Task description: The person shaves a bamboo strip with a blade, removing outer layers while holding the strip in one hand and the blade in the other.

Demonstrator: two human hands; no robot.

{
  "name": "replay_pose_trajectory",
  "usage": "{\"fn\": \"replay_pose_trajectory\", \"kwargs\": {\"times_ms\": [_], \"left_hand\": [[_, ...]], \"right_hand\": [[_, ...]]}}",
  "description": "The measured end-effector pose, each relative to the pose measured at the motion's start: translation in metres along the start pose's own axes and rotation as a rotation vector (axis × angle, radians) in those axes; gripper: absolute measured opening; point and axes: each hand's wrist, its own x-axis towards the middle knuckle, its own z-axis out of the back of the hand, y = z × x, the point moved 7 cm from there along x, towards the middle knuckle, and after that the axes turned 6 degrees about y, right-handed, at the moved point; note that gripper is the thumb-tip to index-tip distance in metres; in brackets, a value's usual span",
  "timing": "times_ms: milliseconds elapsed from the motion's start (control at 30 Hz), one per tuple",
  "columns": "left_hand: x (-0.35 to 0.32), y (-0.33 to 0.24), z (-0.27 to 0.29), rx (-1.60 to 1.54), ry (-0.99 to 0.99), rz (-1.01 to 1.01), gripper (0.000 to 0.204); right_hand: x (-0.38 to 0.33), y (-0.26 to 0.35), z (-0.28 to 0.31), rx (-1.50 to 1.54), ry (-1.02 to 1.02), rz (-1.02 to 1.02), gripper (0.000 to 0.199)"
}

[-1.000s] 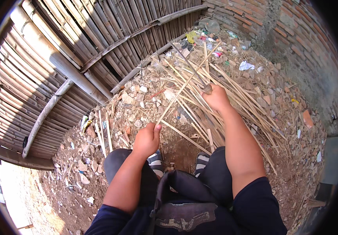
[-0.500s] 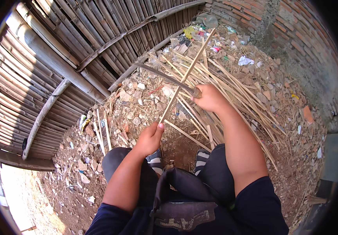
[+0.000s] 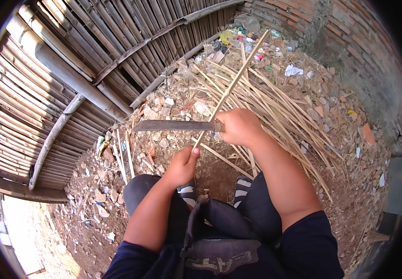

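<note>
My left hand (image 3: 182,165) is closed around the near end of a long pale bamboo strip (image 3: 234,84), which slants up and away to the right. In my right hand (image 3: 239,127) is the handle of a machete (image 3: 173,125), gripped in a closed fist. Its broad dark blade points left and crosses the strip just above my left hand. Whether the edge touches the strip, I cannot tell. Beyond my right hand lies a loose heap of similar bamboo strips (image 3: 284,107) on the ground.
A bamboo-slat wall (image 3: 47,97) rises at the left, and a brick wall (image 3: 350,42) stands at the far right. Stones and litter cover the ground, including white scrap (image 3: 293,70). A few short strips (image 3: 129,156) lie left of my left hand. My sandalled feet (image 3: 242,189) are below.
My right hand has drawn the machete nearer, down along the strip toward my left hand. The blade has swung from pointing far-left to nearly level. The strip's far end has shifted right.
</note>
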Motion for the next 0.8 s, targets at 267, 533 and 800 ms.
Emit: {"fn": "replay_pose_trajectory", "kwargs": {"times_ms": [267, 533, 800], "left_hand": [[0.006, 0.009, 0.005, -0.022, -0.027, 0.131, 0.043], [0.003, 0.006, -0.002, -0.002, 0.027, 0.096, 0.043], [0.001, 0.006, 0.000, 0.015, 0.041, 0.048, 0.043]], "right_hand": [[0.009, -0.035, -0.004, 0.157, -0.116, -0.154, 0.020], [0.019, -0.087, -0.004, 0.308, -0.092, -0.234, 0.023], [0.014, -0.018, -0.009, -0.012, 0.028, 0.005, 0.015]]}}
